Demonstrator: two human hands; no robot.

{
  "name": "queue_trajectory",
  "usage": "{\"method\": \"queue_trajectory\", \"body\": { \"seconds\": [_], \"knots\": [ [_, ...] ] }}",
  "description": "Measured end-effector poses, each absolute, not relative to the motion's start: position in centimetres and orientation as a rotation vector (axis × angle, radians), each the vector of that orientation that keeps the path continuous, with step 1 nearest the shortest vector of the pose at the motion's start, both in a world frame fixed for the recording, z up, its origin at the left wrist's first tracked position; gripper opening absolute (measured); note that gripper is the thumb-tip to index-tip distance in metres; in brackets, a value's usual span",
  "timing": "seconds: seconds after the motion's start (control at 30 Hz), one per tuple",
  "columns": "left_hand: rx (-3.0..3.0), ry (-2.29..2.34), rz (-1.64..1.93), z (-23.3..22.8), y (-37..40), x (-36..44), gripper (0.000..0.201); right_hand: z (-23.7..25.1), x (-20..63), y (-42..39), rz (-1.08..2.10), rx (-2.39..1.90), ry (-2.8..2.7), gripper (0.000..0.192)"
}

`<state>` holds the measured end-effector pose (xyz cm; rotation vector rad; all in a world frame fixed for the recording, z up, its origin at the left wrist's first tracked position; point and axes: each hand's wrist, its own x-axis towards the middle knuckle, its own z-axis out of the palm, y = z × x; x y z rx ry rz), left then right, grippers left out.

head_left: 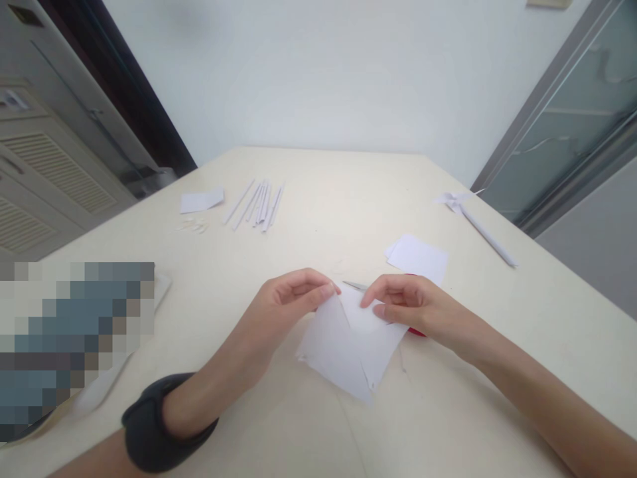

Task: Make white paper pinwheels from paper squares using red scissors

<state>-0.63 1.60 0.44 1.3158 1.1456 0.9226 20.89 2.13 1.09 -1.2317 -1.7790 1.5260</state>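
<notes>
A white square of paper [348, 348] with cuts in it lies on the cream table [308, 199] in front of me. My left hand [288, 302] pinches its upper left flap between thumb and fingers. My right hand [413, 309] presses down on the upper right part of the same sheet. Under my right hand lie scissors with red handles [417, 332], their metal tip [354, 285] poking out between my hands.
Several rolled paper sticks [259, 204] lie at the back, with a small paper piece [202, 199] and scraps to their left. A stack of white squares [418, 257] sits behind my right hand. A finished paper pinwheel [472, 222] lies at the right. A blurred patch covers the left edge.
</notes>
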Motion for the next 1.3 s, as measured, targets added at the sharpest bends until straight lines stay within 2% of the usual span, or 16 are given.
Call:
{"method": "queue_trajectory", "body": {
  "seconds": [0.4,0.47,0.6,0.73,1.03,1.3],
  "knots": [
    [1.338,1.117,0.930,0.2,1.6,-0.5,0.021,1.0,20.9,2.3,1.496,-1.222,-1.759,0.023],
    [1.327,1.133,0.869,0.2,1.6,-0.4,0.019,0.8,20.8,2.3,1.514,-1.202,-1.755,0.025],
    [1.329,1.144,0.703,0.0,1.6,-0.4,0.031,0.6,20.7,2.2,1.565,-1.154,-1.774,0.022],
    [1.310,1.103,0.691,-0.1,1.6,-0.4,0.019,0.8,21.0,2.2,1.475,-1.237,-1.765,0.017],
    [1.377,1.180,0.714,-0.1,1.8,-0.6,0.017,0.6,21.6,3.1,1.355,-1.377,-1.761,0.016],
    [1.567,1.077,0.443,1.0,2.2,-0.7,0.016,-0.4,21.0,2.9,1.084,-1.398,-1.959,0.010]
  ]
}}
